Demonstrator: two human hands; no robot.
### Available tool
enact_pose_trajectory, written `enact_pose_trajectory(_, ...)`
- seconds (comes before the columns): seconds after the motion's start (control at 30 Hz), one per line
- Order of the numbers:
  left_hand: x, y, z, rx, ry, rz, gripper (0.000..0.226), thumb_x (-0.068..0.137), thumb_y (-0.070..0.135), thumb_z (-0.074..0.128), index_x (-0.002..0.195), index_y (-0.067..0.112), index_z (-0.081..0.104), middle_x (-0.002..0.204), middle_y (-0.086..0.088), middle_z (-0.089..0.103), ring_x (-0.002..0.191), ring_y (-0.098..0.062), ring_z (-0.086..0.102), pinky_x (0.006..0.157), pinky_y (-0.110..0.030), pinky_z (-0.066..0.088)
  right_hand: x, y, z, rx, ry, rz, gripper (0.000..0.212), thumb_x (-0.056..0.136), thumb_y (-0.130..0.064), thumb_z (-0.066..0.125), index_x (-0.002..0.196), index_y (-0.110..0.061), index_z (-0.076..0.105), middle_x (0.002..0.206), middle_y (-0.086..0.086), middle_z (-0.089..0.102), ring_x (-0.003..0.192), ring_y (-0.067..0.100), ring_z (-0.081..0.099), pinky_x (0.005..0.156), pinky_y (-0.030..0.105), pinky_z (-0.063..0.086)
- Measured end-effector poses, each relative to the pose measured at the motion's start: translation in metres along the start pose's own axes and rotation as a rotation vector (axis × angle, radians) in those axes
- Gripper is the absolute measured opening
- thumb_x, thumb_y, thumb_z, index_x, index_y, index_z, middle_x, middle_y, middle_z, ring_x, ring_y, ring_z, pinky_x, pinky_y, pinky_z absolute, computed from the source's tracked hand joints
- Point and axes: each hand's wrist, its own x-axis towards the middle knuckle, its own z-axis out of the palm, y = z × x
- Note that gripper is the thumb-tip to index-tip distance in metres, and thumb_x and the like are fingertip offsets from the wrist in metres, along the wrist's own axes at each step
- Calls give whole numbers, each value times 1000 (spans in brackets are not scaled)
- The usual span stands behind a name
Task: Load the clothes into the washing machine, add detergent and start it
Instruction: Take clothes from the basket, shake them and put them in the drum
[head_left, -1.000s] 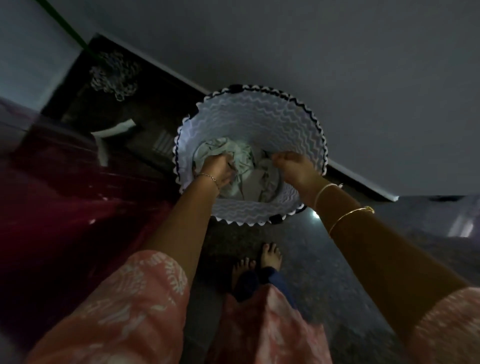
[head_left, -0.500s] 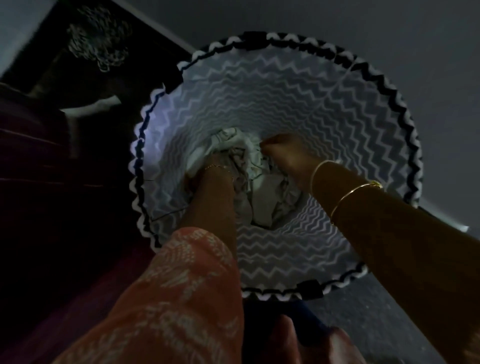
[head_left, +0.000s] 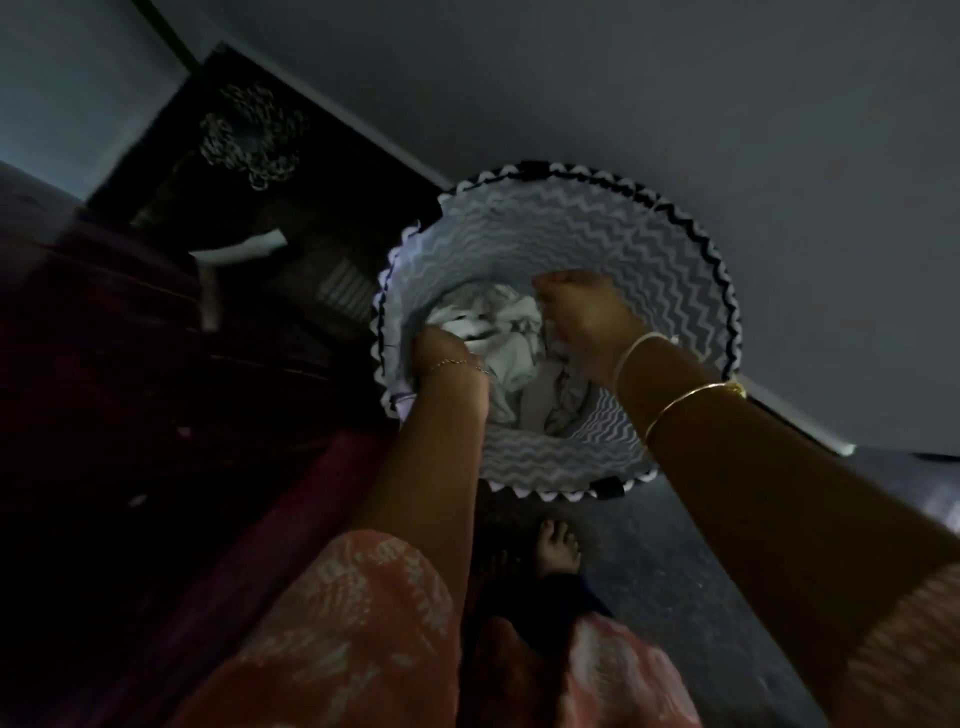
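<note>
A round laundry basket (head_left: 670, 270) with a grey-and-white zigzag pattern and a black zigzag rim stands on the floor in front of me. A crumpled bundle of pale clothes (head_left: 506, 332) lies inside it. My left hand (head_left: 441, 348) is down in the basket, closed on the left side of the bundle. My right hand (head_left: 582, 312) is a fist gripping the right side of the same clothes. The scene is very dim. The dark maroon bulk (head_left: 130, 415) at my left may be the washing machine; I cannot tell.
A grey wall (head_left: 675, 104) rises behind the basket. At the upper left a dark recess holds a coiled cord (head_left: 254, 135) and a white strip (head_left: 239, 249). My bare feet (head_left: 558, 545) stand on the dark speckled floor just below the basket.
My head has pulled back up from the basket, so it looks smaller and my feet show again. Both hands still hold the clothes, which sit a little higher.
</note>
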Motion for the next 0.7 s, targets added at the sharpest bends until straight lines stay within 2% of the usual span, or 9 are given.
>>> enact_pose_trajectory(0.1, -52, 21, -6, 10, -110, 0, 31, 101, 32, 32, 72, 25, 38, 84, -1, 49, 66, -19, 48, 74, -32, 47, -38, -17, -5, 13, -14, -14, 24, 92, 4, 44, 80, -14, 56, 66, 1, 47, 52, 12, 39, 39, 17, 33)
enact_pose_trajectory(0.17, -95, 41, -17, 17, -185, 37, 33, 102, 31, 32, 71, 24, 39, 73, 2, 44, 62, -14, 44, 66, -27, 43, -59, -29, -11, 7, -33, -52, 30, 86, 9, 46, 98, -14, 60, 86, 2, 56, 70, 18, 53, 52, 21, 49)
enact_pose_trajectory(0.23, -126, 58, -22, 80, -248, 101, 33, 102, 29, 35, 70, 25, 40, 73, 5, 44, 62, -12, 44, 71, -29, 44, -78, -40, -20, -56, -23, -78, 61, 72, 1, 62, 126, -24, 55, 121, 7, 55, 103, 25, 60, 84, 34, 57)
enact_pose_trajectory(0.33, -178, 93, -35, 163, -307, 167, 27, 98, 26, 40, 73, 20, 48, 75, 1, 49, 69, -17, 49, 65, -27, 42, -110, -67, -34, -199, -55, -130, 109, 41, -24, 72, 137, -53, 31, 148, 7, 34, 130, 35, 44, 96, 51, 51)
enact_pose_trajectory(0.43, -222, 124, -45, 154, -337, 246, 19, 91, 16, 48, 88, 4, 62, 82, -14, 57, 62, -22, 53, 53, -25, 39, -156, -105, -40, -271, -148, -207, 111, 54, -14, 74, 147, -43, 23, 150, 8, 34, 131, 32, 43, 103, 50, 45)
enact_pose_trajectory(0.5, -253, 143, -53, 163, -371, 289, 22, 90, 14, 48, 75, 3, 59, 70, -13, 57, 52, -21, 52, 46, -22, 36, -182, -123, -37, -205, -209, -235, 112, 53, -3, 75, 150, -31, 25, 146, 9, 41, 126, 29, 50, 102, 47, 47)
enact_pose_trajectory(0.57, -288, 161, -59, 167, -429, 309, 42, 94, 14, 43, 54, 7, 54, 44, -7, 50, 35, -17, 45, 36, -14, 30, -201, -133, -31, -190, -232, -270, 117, 44, -6, 82, 148, -23, 30, 139, 8, 50, 123, 25, 53, 101, 48, 48)
enact_pose_trajectory(0.63, -318, 176, -63, 163, -461, 345, 55, 96, 16, 39, 42, 10, 47, 36, -5, 39, 28, -14, 33, 32, -14, 21, -216, -143, -27, -162, -213, -309, 119, 35, -16, 87, 142, -17, 36, 130, 7, 58, 118, 23, 58, 98, 48, 50)
enact_pose_trajectory(0.7, -350, 194, -70, 138, -505, 344, 64, 94, 21, 40, 32, 10, 47, 29, -4, 38, 22, -12, 30, 32, -13, 18, -244, -166, -26, -117, -150, -380, 106, 41, -7, 89, 135, -9, 39, 125, 5, 60, 117, 23, 58, 99, 48, 49)
